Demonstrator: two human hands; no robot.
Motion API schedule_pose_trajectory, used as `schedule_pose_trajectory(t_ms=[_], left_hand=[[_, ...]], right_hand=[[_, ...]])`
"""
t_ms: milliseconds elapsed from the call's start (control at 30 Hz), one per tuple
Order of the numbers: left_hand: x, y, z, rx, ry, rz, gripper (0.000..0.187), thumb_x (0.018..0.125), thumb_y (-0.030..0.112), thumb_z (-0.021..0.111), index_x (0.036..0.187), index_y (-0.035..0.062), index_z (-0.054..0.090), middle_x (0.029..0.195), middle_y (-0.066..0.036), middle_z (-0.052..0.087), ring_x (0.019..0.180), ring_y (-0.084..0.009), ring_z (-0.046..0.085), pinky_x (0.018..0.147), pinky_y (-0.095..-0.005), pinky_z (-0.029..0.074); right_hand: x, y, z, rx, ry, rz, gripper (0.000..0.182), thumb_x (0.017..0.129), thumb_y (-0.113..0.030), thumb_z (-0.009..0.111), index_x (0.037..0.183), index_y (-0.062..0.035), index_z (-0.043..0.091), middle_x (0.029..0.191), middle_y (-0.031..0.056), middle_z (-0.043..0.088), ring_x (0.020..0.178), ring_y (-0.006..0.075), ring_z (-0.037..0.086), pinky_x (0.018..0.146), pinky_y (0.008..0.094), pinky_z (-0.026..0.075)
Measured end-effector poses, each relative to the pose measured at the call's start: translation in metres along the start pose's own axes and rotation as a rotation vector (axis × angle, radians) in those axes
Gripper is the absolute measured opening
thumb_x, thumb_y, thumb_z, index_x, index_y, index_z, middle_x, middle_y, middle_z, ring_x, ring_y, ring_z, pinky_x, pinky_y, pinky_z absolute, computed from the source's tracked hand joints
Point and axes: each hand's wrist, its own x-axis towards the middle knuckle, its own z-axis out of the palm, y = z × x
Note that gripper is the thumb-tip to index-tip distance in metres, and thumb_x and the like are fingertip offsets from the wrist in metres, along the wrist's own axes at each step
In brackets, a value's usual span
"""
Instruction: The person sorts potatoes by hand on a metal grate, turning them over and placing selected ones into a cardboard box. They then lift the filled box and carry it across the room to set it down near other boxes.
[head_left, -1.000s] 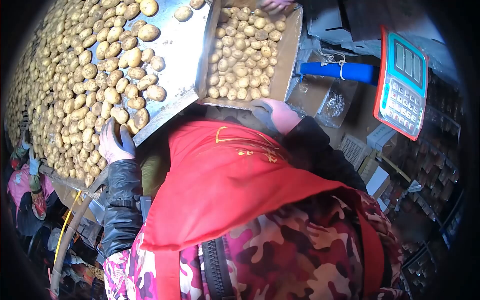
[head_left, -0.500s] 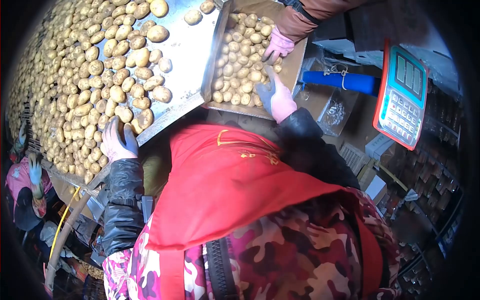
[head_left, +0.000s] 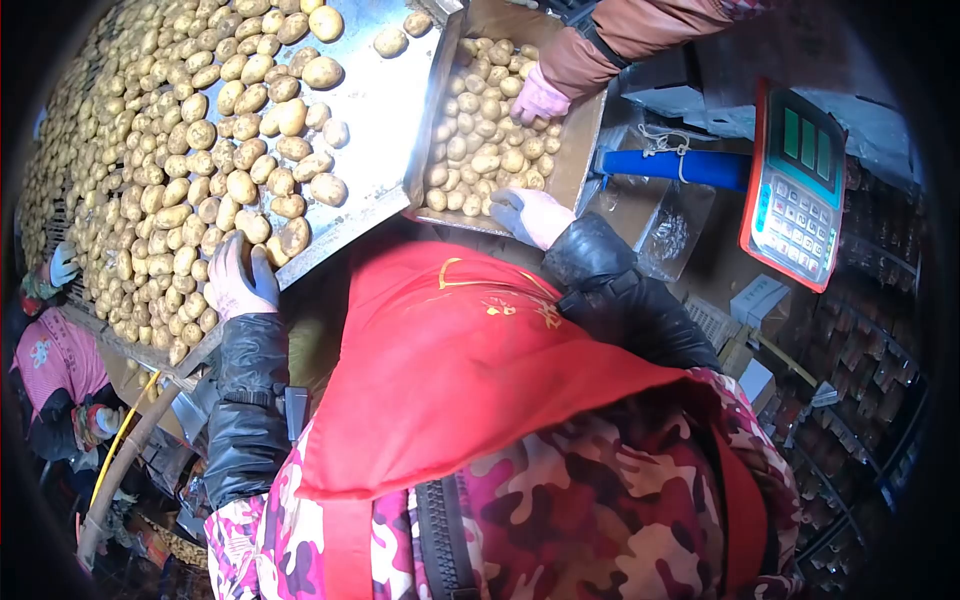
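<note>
My left hand (head_left: 240,280), in a pale pink and grey glove, rests on the near rim of the metal sorting table (head_left: 365,120). Its fingers lie spread beside the nearest potatoes (head_left: 252,226) and grip none of them. To the right stands an open cardboard box (head_left: 588,130) with small potatoes (head_left: 475,130) in it. My right hand (head_left: 535,217), gloved alike, is at the box's near right corner, its fingers stretched over the potatoes there. Nothing shows in its grasp. Opposite, a co-worker's pink-gloved hand (head_left: 541,98) reaches onto the potatoes in the same box.
A scale display (head_left: 795,185) with a red frame stands at the right, a blue bar (head_left: 690,167) beside it. Many larger potatoes cover the table's left side. Another person in pink (head_left: 60,355) is at the lower left, near a curved pipe (head_left: 125,470).
My right hand has drawn back from mid-box to the near right corner. The co-worker's hand has shifted slightly left. At lower left, the other person's hands have moved. My left hand stays put.
</note>
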Motion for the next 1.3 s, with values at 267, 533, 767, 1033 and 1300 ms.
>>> schedule_pose_trajectory(t_ms=[267, 533, 767, 1033, 1300], left_hand=[[0.001, 0.004, -0.002, -0.004, 0.024, 0.001, 0.039, 0.091, 0.019, 0.070, 0.127, 0.0028, 0.067, 0.127, -0.017, 0.068, 0.122, -0.0370, 0.060, 0.108, -0.0483, 0.045], [-0.001, 0.002, -0.001, -0.066, 0.070, 0.023, 0.042, 0.089, 0.015, 0.073, 0.128, 0.0018, 0.064, 0.128, -0.021, 0.065, 0.124, -0.0401, 0.059, 0.111, -0.0521, 0.043], [0.002, 0.015, -0.013, -0.075, 0.028, -0.040, 0.040, 0.091, 0.016, 0.071, 0.128, 0.0032, 0.064, 0.129, -0.020, 0.064, 0.126, -0.0404, 0.057, 0.111, -0.0515, 0.043], [-0.001, 0.014, -0.011, -0.062, 0.057, -0.017, 0.035, 0.094, 0.019, 0.068, 0.125, 0.0019, 0.066, 0.128, -0.020, 0.066, 0.125, -0.0404, 0.057, 0.110, -0.0511, 0.044], [0.000, 0.011, -0.010, -0.073, 0.022, -0.003, 0.036, 0.095, 0.018, 0.066, 0.126, 0.0008, 0.065, 0.129, -0.021, 0.065, 0.124, -0.0409, 0.057, 0.109, -0.0508, 0.043]], right_hand=[[-0.001, 0.005, -0.012, 0.075, 0.006, 0.079, 0.053, 0.099, -0.041, 0.061, 0.138, -0.0058, 0.059, 0.120, 0.0239, 0.070, 0.112, 0.0400, 0.068, 0.097, 0.0460, 0.053], [0.033, -0.039, -0.037, 0.132, 0.080, 0.230, 0.085, 0.093, -0.045, 0.065, 0.163, -0.0153, 0.027, 0.123, 0.0296, 0.068, 0.115, 0.0455, 0.066, 0.104, 0.0465, 0.049], [0.047, -0.094, -0.040, 0.136, 0.126, 0.041, 0.083, 0.095, -0.048, 0.063, 0.162, -0.0135, 0.027, 0.122, 0.0272, 0.069, 0.112, 0.0420, 0.067, 0.097, 0.0474, 0.051], [0.028, -0.055, -0.034, 0.148, 0.174, 0.116, 0.084, 0.093, -0.050, 0.066, 0.159, -0.0086, 0.033, 0.125, 0.0313, 0.066, 0.116, 0.0462, 0.065, 0.100, 0.0477, 0.051], [-0.008, 0.014, -0.012, 0.039, -0.164, 0.170, 0.041, 0.096, -0.041, 0.063, 0.113, -0.0042, 0.071, 0.105, 0.0208, 0.074, 0.101, 0.0397, 0.070, 0.087, 0.0469, 0.054]])
